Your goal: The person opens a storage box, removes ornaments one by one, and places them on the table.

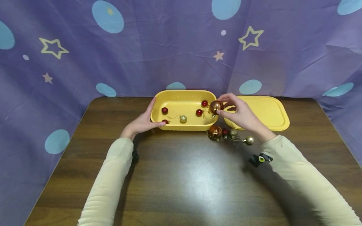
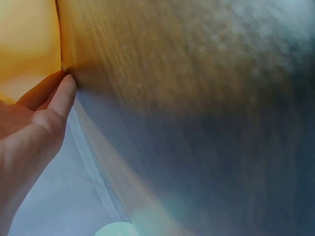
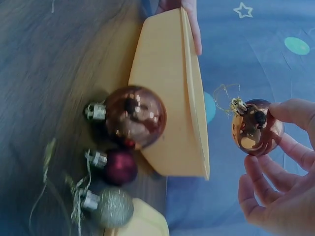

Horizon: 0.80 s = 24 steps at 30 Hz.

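Note:
My right hand [image 1: 240, 113] pinches a shiny copper Christmas bauble [image 1: 216, 107] between thumb and fingertips, over the right end of a yellow plastic container [image 1: 186, 128]. In the right wrist view a gold cap and thin string loop show on the held bauble [image 3: 257, 129]. My left hand [image 1: 141, 121] grips the container's left end, thumb over the front rim and fingers along the side. Inside the container lie several small red baubles [image 1: 165, 110] and a glittery gold bauble [image 1: 183, 119] with a string.
In front of the container's right end, another copper bauble [image 1: 215, 132], a dark red bauble [image 1: 225, 132] and a glittery gold one [image 1: 233, 132] lie on the wooden table [image 1: 175, 175]. A smooth gold bauble [image 1: 249, 140] lies further right. Behind my right hand is a yellow lid [image 1: 264, 110].

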Motion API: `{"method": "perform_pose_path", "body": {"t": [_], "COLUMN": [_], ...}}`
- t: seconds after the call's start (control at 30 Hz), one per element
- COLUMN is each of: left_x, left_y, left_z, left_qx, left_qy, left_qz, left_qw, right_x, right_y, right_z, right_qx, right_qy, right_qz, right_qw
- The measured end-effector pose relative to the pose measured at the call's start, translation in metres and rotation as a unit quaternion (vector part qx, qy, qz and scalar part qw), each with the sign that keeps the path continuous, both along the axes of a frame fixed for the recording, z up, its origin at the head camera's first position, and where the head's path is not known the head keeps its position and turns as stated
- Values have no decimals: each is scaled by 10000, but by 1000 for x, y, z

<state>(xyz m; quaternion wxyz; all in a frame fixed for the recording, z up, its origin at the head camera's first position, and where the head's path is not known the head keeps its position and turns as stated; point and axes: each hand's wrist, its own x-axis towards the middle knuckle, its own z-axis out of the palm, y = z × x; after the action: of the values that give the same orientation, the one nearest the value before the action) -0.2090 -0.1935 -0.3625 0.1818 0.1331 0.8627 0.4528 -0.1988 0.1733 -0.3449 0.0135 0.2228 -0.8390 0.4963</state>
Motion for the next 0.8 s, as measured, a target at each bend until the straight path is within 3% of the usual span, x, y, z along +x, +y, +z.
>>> {"method": "perform_pose_path", "body": {"t": [0.3, 0.57, 0.8], "left_x": [0, -3, -2], "left_y": [-1, -3, -1], "left_z": [1, -7, -4], "left_qx": [0, 76, 102], "left_qy": [23, 72, 99], "left_qz": [32, 1, -20], "left_qw": [10000, 9999, 9999], "right_x": [20, 42, 54], "right_y": [30, 49, 65], "right_z": [-6, -23, -38], "right_qx": [34, 138, 140], "right_qy": [-22, -18, -148], "right_qz": [-197, -207, -301], "right_qw": [9998, 9997, 9993]}}
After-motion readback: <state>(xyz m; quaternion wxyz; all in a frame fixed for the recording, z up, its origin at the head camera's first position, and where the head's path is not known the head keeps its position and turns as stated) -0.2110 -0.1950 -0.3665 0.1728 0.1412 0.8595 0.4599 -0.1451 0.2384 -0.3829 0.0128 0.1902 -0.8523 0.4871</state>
